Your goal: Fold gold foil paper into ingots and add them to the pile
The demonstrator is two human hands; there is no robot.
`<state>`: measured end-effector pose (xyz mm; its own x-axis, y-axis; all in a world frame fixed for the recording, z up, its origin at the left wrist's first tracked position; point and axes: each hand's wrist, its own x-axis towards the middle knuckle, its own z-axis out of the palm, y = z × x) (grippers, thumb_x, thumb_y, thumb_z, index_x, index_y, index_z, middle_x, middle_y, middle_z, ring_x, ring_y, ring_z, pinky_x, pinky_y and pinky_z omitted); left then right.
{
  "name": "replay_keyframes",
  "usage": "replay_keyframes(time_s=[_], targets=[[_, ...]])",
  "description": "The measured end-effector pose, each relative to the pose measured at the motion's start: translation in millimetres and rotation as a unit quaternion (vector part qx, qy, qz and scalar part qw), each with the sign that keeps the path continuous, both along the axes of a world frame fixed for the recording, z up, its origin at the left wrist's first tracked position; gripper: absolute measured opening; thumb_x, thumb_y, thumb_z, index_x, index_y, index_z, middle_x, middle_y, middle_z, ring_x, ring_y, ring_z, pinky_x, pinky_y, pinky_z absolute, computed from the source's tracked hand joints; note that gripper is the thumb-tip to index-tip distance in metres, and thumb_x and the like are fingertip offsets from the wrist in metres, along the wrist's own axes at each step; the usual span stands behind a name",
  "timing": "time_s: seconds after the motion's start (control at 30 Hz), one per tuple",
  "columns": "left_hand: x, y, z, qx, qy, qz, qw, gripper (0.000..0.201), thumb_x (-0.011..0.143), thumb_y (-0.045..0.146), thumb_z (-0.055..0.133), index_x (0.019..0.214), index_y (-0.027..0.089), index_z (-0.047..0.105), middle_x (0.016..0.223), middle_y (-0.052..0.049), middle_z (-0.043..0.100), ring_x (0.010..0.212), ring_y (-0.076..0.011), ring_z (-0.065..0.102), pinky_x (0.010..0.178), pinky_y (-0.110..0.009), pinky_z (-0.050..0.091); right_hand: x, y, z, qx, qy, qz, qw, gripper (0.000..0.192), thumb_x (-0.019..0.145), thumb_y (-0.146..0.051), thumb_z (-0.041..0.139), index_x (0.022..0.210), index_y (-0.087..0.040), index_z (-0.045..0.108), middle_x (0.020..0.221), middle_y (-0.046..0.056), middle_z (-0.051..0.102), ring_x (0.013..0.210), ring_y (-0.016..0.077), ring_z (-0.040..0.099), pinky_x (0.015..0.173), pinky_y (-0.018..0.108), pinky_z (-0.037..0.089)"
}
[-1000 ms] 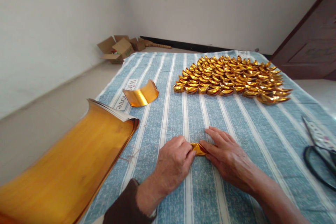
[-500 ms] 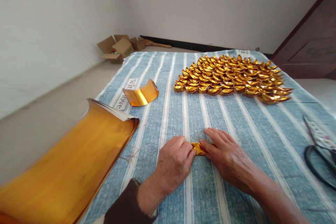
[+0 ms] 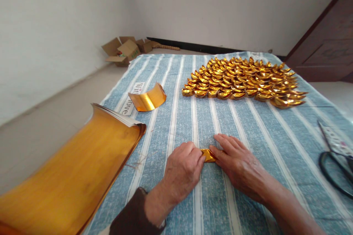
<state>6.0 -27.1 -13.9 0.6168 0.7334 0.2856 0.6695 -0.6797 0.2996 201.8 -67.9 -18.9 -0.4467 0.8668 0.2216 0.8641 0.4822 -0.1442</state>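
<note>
Indoors, a striped cloth (image 3: 248, 125) carries a foil stack (image 3: 68, 176) at its left edge and folded gold ingots (image 3: 242, 79) toward its far edge; near its front edge, left hand (image 3: 182, 170) and right hand (image 3: 239, 165) pinch a small gold fold (image 3: 208, 155) between them.

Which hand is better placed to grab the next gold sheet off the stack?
Left, probably. The left hand lies on the side of the gold sheet stack; the right hand would have to cross over it. Both press the folded gold piece now.
</note>
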Motion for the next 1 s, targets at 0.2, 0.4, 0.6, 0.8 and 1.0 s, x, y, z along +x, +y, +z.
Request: replay_keyframes(time_s=[0.2, 0.4, 0.6, 0.8, 1.0], targets=[[-0.7, -1.2, -2.0, 0.017, 0.000, 0.001, 1.000, 0.021, 0.092, 0.020, 0.048, 0.072, 0.017, 0.053, 0.072, -0.003, 0.052, 0.066, -0.0174, 0.049, 0.060, -0.031, 0.044, -0.3, -1.5, 0.7, -0.010, -0.009, -0.001, 1.000, 0.035, 0.091, -0.008, 0.047, 0.124, -0.014, 0.057, 0.132, 0.018, 0.051, 0.124, 0.0340, 0.046, 0.100, 0.053, 0.044], [-0.9, -1.2, -2.9, 0.046, 0.015, -0.005, 0.999, 0.025, 0.096, 0.022, 0.043, 0.076, 0.018, 0.057, 0.070, -0.002, 0.052, 0.066, -0.0174, 0.049, 0.060, -0.030, 0.043, -0.9, -1.7, -0.1, -0.009, -0.012, -0.006, 1.000, 0.035, 0.091, -0.008, 0.048, 0.124, -0.015, 0.057, 0.132, 0.018, 0.051, 0.125, 0.0334, 0.045, 0.102, 0.052, 0.043], [-1.4, 1.1, -0.8, 0.068, 0.027, -0.039, 0.997, 0.027, 0.097, 0.022, 0.042, 0.075, 0.018, 0.057, 0.069, -0.001, 0.050, 0.062, -0.0153, 0.045, 0.057, -0.029, 0.038, -1.4, -2.0, 2.1, -0.021, -0.012, -0.007, 1.000, 0.037, 0.091, -0.007, 0.046, 0.125, -0.016, 0.057, 0.132, 0.017, 0.052, 0.124, 0.0333, 0.046, 0.102, 0.053, 0.043], [-4.8, 5.1, 3.2, 0.084, 0.043, -0.086, 0.992, 0.019, 0.096, 0.021, 0.045, 0.087, 0.019, 0.061, 0.069, 0.000, 0.050, 0.063, -0.0154, 0.044, 0.055, -0.029, 0.034, -1.1, -2.8, 2.4, -0.018, -0.008, -0.008, 1.000, 0.037, 0.091, -0.007, 0.045, 0.125, -0.016, 0.057, 0.132, 0.017, 0.052, 0.125, 0.0331, 0.046, 0.102, 0.053, 0.043], [-5.0, 5.7, 4.3, 0.086, 0.056, -0.095, 0.990, 0.018, 0.096, 0.021, 0.046, 0.087, 0.020, 0.062, 0.070, 0.000, 0.050, 0.063, -0.0151, 0.044, 0.055, -0.029, 0.034, -2.6, -1.8, 1.7, -0.010, -0.004, -0.011, 1.000, 0.039, 0.089, -0.004, 0.043, 0.124, -0.014, 0.057, 0.131, 0.018, 0.053, 0.124, 0.0326, 0.047, 0.102, 0.053, 0.043]])
